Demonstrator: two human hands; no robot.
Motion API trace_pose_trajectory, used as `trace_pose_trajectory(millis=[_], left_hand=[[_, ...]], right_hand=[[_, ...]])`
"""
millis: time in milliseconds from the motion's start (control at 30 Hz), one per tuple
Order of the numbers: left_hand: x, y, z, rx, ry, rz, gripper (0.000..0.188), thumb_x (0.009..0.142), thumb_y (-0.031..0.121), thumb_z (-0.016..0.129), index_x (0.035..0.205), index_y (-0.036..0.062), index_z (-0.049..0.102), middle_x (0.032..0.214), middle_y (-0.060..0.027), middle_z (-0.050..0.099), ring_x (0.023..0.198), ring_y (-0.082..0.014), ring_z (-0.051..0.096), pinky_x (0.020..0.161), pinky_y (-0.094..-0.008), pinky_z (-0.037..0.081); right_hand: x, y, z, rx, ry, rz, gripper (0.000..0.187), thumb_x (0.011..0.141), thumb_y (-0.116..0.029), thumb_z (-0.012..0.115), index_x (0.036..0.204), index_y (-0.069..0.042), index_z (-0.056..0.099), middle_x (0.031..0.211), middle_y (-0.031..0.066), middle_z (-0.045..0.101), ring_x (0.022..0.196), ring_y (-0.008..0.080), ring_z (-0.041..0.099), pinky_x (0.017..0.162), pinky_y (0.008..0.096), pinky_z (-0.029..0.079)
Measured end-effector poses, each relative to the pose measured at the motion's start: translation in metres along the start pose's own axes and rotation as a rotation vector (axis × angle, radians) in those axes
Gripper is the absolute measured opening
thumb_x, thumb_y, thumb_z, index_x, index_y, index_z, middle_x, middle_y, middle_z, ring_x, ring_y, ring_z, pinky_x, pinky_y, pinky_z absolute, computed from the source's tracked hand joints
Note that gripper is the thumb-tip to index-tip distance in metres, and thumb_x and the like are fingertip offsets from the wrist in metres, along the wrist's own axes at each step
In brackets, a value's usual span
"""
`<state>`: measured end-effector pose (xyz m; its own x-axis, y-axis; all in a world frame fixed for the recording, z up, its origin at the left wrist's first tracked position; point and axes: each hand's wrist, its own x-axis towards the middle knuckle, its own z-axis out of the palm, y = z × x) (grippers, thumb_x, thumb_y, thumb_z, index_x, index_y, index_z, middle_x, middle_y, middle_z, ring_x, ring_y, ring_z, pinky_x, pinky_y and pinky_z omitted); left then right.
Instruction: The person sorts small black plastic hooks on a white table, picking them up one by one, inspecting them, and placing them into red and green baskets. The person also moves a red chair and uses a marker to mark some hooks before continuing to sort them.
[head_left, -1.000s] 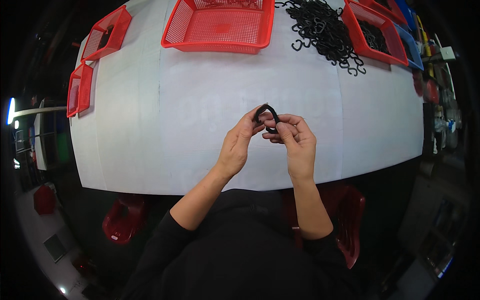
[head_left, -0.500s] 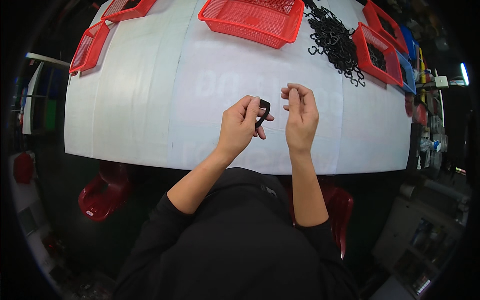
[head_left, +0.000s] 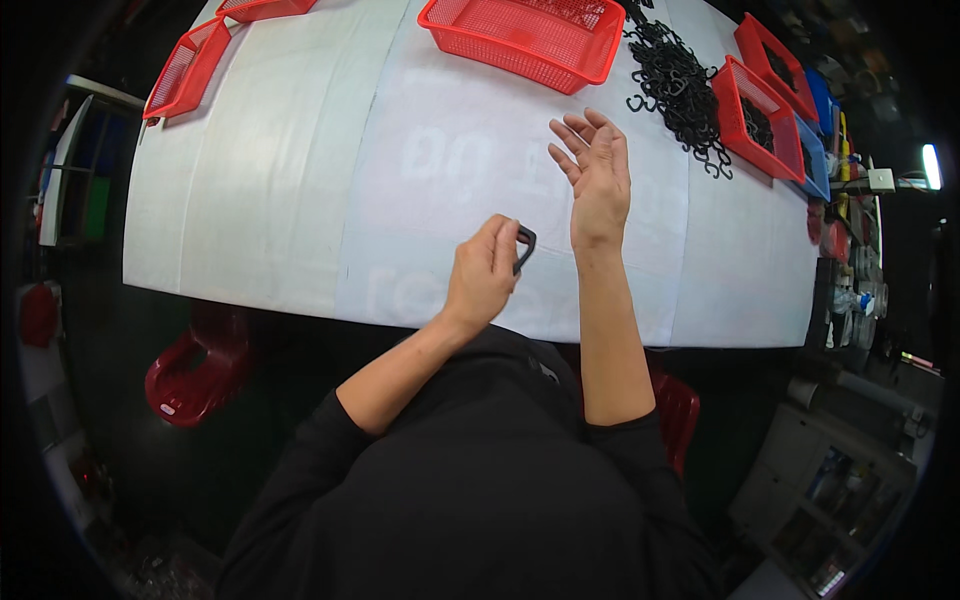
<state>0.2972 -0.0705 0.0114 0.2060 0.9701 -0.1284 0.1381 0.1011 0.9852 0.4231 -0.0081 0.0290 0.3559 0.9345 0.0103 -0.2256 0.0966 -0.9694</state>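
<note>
My left hand (head_left: 482, 272) is closed round a black ring-shaped piece (head_left: 526, 245), whose curved side sticks out past the thumb; the fingers cover the rest of it. To its right and farther out over the table, my right hand (head_left: 598, 180) is raised with fingers apart and nothing in it. Beyond that hand, toward the far right, lies a heap of black hook-shaped pieces (head_left: 672, 85), with a few loose ones at its near end. A red mesh basket (head_left: 520, 68) stands ahead of my right hand at the table's far side.
The white-covered table (head_left: 260, 200) spans the view. On its right stand a red basket (head_left: 760, 150) holding black pieces, another red basket (head_left: 790, 95) and a blue one (head_left: 815, 165). A narrow red basket (head_left: 190, 75) sits far left. A dark red stool (head_left: 200, 370) is below the near edge.
My right hand has moved away from me toward the heap, its fingers spreading. My left hand has dropped slightly nearer my body, its fingers now curled in around the black piece.
</note>
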Motion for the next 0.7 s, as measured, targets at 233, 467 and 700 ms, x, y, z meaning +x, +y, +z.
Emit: trace_pose_trajectory(millis=[233, 467, 700], left_hand=[[0.011, -0.001, 0.007, 0.022, 0.045, -0.01, 0.029, 0.097, 0.021, 0.038, 0.085, 0.0004, 0.054, 0.05, -0.0043, 0.045, 0.042, -0.0114, 0.041, 0.041, -0.0275, 0.033], [0.024, -0.004, 0.007, 0.254, 0.09, 0.038, 0.026, 0.094, 0.017, 0.042, 0.076, -0.0001, 0.049, 0.053, -0.0183, 0.05, 0.046, -0.0336, 0.049, 0.046, -0.0402, 0.037], [0.019, 0.006, 0.006, 0.168, 0.065, 0.058, 0.028, 0.095, 0.02, 0.041, 0.076, 0.0, 0.047, 0.054, -0.0174, 0.051, 0.045, -0.0323, 0.048, 0.047, -0.0382, 0.038]], right_hand=[[-0.025, 0.004, 0.023, 0.114, -0.202, -0.069, 0.065, 0.094, -0.053, 0.024, 0.139, -0.006, 0.016, 0.144, 0.0217, 0.016, 0.138, 0.0328, 0.008, 0.111, 0.0465, 0.008], [-0.034, 0.012, 0.026, 0.01, -0.312, -0.104, 0.068, 0.094, -0.054, 0.02, 0.142, -0.007, 0.011, 0.147, 0.0213, 0.01, 0.138, 0.0315, 0.003, 0.11, 0.045, 0.0], [-0.018, 0.001, 0.035, -0.035, -0.292, -0.146, 0.07, 0.094, -0.052, 0.019, 0.141, -0.001, 0.01, 0.146, 0.0223, 0.011, 0.138, 0.0305, 0.004, 0.111, 0.0405, 0.002]])
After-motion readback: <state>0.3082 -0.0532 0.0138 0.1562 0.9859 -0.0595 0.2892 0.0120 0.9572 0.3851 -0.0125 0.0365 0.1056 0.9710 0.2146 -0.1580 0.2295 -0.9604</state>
